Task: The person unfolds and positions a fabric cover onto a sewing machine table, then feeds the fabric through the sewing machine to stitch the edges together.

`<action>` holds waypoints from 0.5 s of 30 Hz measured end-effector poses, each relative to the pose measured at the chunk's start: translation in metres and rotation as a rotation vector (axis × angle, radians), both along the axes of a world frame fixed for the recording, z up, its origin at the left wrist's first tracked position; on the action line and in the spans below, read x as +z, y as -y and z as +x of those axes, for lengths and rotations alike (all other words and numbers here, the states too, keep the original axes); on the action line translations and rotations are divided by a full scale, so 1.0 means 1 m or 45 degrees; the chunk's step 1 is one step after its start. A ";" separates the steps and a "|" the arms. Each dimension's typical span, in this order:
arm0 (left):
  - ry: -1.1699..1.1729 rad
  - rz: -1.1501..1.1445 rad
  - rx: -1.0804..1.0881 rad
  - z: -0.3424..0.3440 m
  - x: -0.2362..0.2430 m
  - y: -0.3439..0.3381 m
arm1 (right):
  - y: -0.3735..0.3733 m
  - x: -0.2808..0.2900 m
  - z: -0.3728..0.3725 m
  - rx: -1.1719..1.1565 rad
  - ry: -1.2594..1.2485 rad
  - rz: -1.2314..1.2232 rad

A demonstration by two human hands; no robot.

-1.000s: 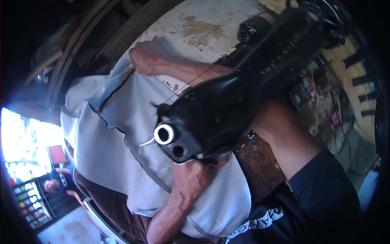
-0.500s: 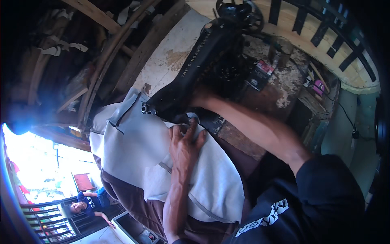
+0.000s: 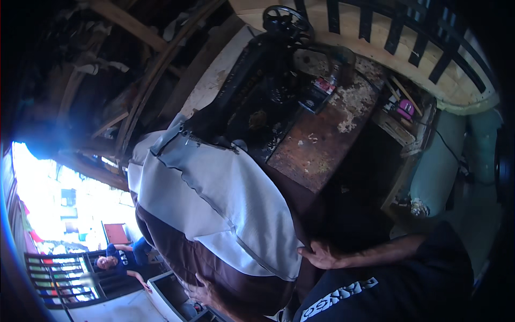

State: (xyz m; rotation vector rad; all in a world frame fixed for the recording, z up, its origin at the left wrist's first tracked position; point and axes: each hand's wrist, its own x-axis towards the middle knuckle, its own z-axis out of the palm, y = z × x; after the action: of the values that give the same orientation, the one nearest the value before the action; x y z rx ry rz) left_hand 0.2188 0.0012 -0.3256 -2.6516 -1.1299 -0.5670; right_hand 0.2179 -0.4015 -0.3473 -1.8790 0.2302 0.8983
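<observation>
A black sewing machine [image 3: 241, 91] stands on a worn wooden table. Light grey-white cloth [image 3: 214, 188] hangs from beneath its needle end, with a dark seam line running down its length. Under and around that spreads dark brown cloth [image 3: 209, 252]. My left hand [image 3: 206, 292] rests on the brown cloth's lower left side, fingers apart. At the light cloth's lower right corner, my right hand [image 3: 322, 254] has its fingers curled in a pinch at the edge of the brown cloth. What lies between those fingertips is partly hidden.
A small dark-and-red pack [image 3: 316, 95] and a glass [image 3: 342, 58] sit on the tabletop [image 3: 311, 155]. An open drawer [image 3: 399, 126] holds a pink item [image 3: 406, 109]. Pale sacks [image 3: 442, 161] stand at right. Another person [image 3: 120, 260] is at lower left.
Both hands have left the machine. My left hand came down to the brown cloth's lower edge; my right hand came back to the cloth's lower right. The seam line on the light cloth now shows.
</observation>
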 end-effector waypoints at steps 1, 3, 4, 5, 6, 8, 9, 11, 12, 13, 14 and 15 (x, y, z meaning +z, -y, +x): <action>-0.019 0.004 0.034 -0.032 -0.027 -0.040 | 0.010 0.008 0.004 0.048 0.012 0.016; -0.022 -0.008 0.057 -0.033 -0.032 -0.054 | 0.040 0.026 0.013 0.003 -0.087 0.552; 0.059 -0.429 -0.010 -0.015 -0.002 -0.031 | 0.063 0.001 0.011 0.021 0.131 0.472; 0.121 -0.854 -0.096 0.004 0.025 -0.004 | 0.083 -0.001 0.012 -0.178 0.126 0.461; 0.019 -0.572 0.194 0.021 0.032 0.016 | 0.099 -0.005 0.019 -0.354 0.131 0.470; 0.090 -0.509 0.187 0.015 0.032 0.007 | 0.111 -0.007 0.033 -0.710 -0.078 0.545; 0.152 -0.445 0.166 0.013 0.031 -0.004 | 0.108 -0.016 0.036 -0.657 0.213 0.330; 0.185 -0.362 0.164 0.018 0.017 -0.036 | 0.096 -0.030 0.035 -0.599 0.493 0.099; 0.201 -0.312 0.184 0.030 0.014 -0.051 | 0.086 -0.038 0.037 -0.499 0.548 0.106; 0.227 -0.266 0.212 0.046 0.012 -0.063 | 0.081 -0.037 0.047 -0.433 0.585 0.104; 0.244 -0.279 0.082 0.075 0.018 -0.058 | 0.080 -0.037 0.055 -0.390 0.619 0.086; 0.269 -0.280 -0.018 0.104 0.031 -0.052 | 0.080 -0.025 0.062 -0.173 0.227 0.225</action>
State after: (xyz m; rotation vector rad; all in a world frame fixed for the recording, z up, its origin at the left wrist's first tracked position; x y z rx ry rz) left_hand 0.3225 0.0527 -0.2949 -2.8397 -1.3001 -0.7832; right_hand 0.2796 -0.4818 -0.3719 -1.7449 0.1620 0.6338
